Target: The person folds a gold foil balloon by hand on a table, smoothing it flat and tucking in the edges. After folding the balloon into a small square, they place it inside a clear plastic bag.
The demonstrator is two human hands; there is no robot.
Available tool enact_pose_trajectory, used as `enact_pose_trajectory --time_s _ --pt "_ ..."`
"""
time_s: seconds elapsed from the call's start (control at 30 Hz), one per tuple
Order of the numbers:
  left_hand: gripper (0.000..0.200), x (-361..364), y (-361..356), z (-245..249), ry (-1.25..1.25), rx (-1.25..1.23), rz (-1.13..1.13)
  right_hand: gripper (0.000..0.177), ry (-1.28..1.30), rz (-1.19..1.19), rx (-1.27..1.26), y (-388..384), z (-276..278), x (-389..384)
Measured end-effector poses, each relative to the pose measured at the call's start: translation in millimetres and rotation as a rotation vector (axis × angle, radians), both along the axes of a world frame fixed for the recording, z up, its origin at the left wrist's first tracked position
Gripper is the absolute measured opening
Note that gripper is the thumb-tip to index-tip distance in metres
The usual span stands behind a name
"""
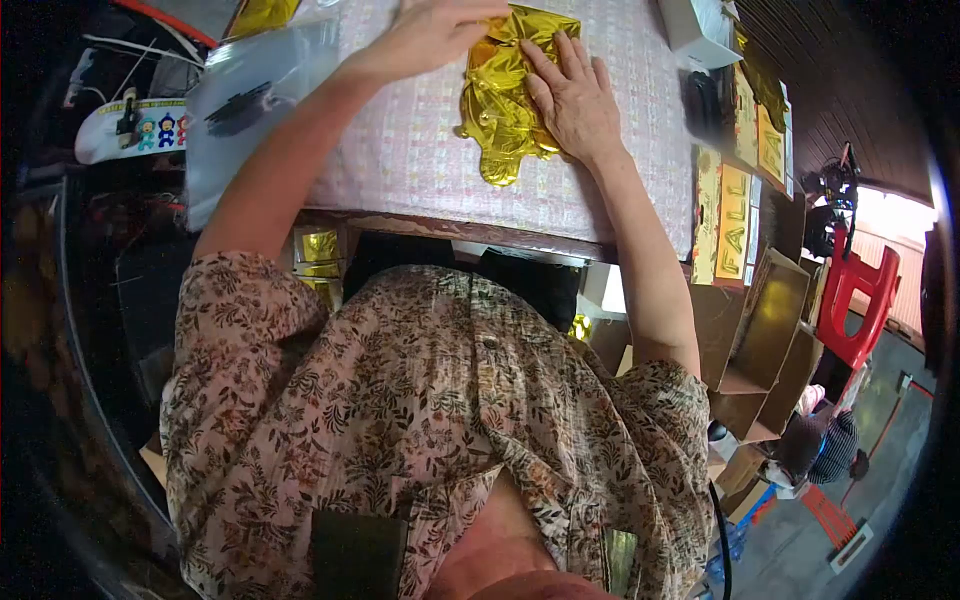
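Note:
A crinkled gold foil piece (pixel 500 95) lies on the table with the checked pale cloth (pixel 400 160). My right hand (pixel 578 100) rests on its right part, fingers spread and lying flat. At the foil's upper left is my left hand (pixel 435 35), its fingers stretched out sideways toward the foil's top edge. The fingertips of that hand are somewhat blurred, and I cannot make out whether they touch the foil.
Clear plastic sheets (pixel 240 110) lie at the table's left side. A white box (pixel 700 30) stands at the upper right, near printed yellow packets (pixel 735 220). Cardboard boxes (pixel 765 320) and a red plastic stool (pixel 855 310) are further right.

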State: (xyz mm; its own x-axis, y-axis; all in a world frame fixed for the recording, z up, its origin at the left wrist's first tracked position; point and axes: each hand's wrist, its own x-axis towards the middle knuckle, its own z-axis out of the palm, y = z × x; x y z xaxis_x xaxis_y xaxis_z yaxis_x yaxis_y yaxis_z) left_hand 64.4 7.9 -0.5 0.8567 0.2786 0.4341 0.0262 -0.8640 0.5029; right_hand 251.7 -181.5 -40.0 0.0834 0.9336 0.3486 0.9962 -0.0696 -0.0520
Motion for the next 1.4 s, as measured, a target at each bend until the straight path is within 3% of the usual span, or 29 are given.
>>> enact_pose_trajectory --time_s 0.1,0.17,0.3,0.37,0.43,0.5,0.63,0.7,0.73,0.83,0.93,1.0,1.07,1.13,1.17,1.23,1.27,1.4 --pt "0.043 28.9 6.4 9.1 0.047 -0.111 -0.075 0.052 -0.002 0.003 -0.005 -0.1 0.7 -0.8" --pt "0.054 45.4 -0.6 3.6 0.193 0.081 -0.103 0.052 -0.003 -0.001 -0.014 0.4 0.9 0.1" --pt "0.064 55.9 -3.1 -20.8 0.262 0.17 -0.239 0.052 0.008 -0.016 -0.035 -0.3 1.2 -1.9" --pt "0.066 52.7 -6.7 -19.5 0.395 0.204 -0.174 0.052 0.011 -0.042 -0.05 -2.0 2.3 -2.4" --pt "0.07 53.1 -1.8 -36.6 0.326 0.16 -0.213 0.052 0.008 -0.02 -0.047 -1.7 1.6 -2.2" --pt "0.064 53.3 -2.8 -43.6 0.094 0.322 -0.128 0.051 0.001 -0.007 -0.046 -5.4 2.8 2.3" --pt "0.071 54.0 -9.2 -36.4 0.312 0.381 -0.093 0.045 0.193 0.183 -0.056 -29.2 21.5 26.9" --pt "0.07 52.5 -11.1 -36.5 0.274 0.482 -0.09 0.035 0.684 0.148 -0.073 -37.6 36.2 48.6" --pt "0.07 51.6 -10.8 -36.3 0.277 0.48 -0.092 0.028 0.55 0.128 0.096 -30.6 38.9 54.6" --pt "0.071 51.6 -11.5 -33.4 0.276 0.505 -0.114 0.035 0.304 0.277 0.262 4.3 40.0 81.5" --pt "0.062 51.2 -19.9 -12.5 0.208 0.488 -0.093 0.024 0.274 0.266 0.212 21.7 60.5 65.5" --pt "0.078 51.4 -25.7 16.9 0.571 0.299 -0.133 0.029 0.354 0.353 0.272 28.0 25.4 86.2" --pt "0.08 51.9 -21.1 6.7 0.519 0.286 -0.151 0.036 0.441 0.447 0.323 26.1 14.3 95.0" --pt "0.083 48.8 -16.4 -2.0 0.468 0.275 -0.166 0.03 0.495 0.363 0.376 22.5 21.8 96.2" --pt "0.083 49.0 -16.2 -1.3 0.477 0.294 -0.17 0.03 0.496 0.365 0.374 17.2 35.0 89.4" --pt "0.082 49.6 -15.1 0.6 0.482 0.31 -0.163 0.042 0.349 0.15 -0.115 7.3 63.8 73.6" --pt "0.083 49.6 -15.2 0.5 0.497 0.31 -0.158 0.037 0.139 0.349 0.234 4.6 38.8 76.3" --pt "0.084 48.3 -15.8 -2.5 0.483 0.319 -0.166 0.031 0.133 0.424 0.103 -11.3 35.2 62.4"
